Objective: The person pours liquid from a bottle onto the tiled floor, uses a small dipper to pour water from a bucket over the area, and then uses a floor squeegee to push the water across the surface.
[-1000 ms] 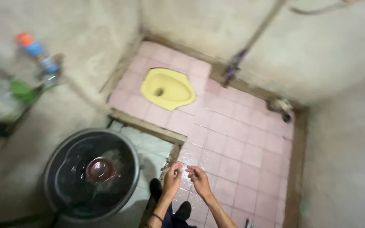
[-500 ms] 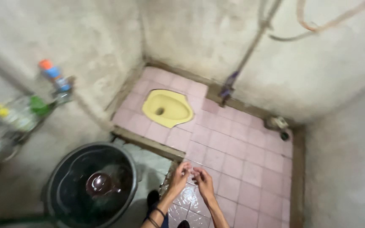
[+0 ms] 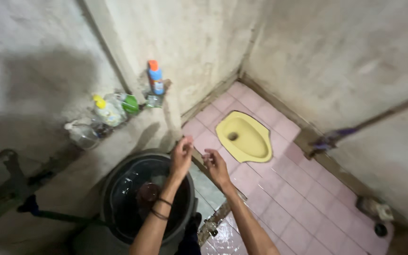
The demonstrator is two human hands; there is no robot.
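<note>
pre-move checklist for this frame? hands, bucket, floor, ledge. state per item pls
1. Left hand in view, empty: ok, raised over the black bucket.
2. Right hand empty: cannot tell, fingers curled.
3. Hands apart, not touching: ok.
4. Bucket holds water, dipper inside: ok.
5. Pink tiled floor dry: not ok, glossy wet patch near the feet.
6. Bottles on ledge upright: cannot tell; the orange-capped bottle stands.

Hands (image 3: 199, 163) — now over bucket (image 3: 114, 189)
</note>
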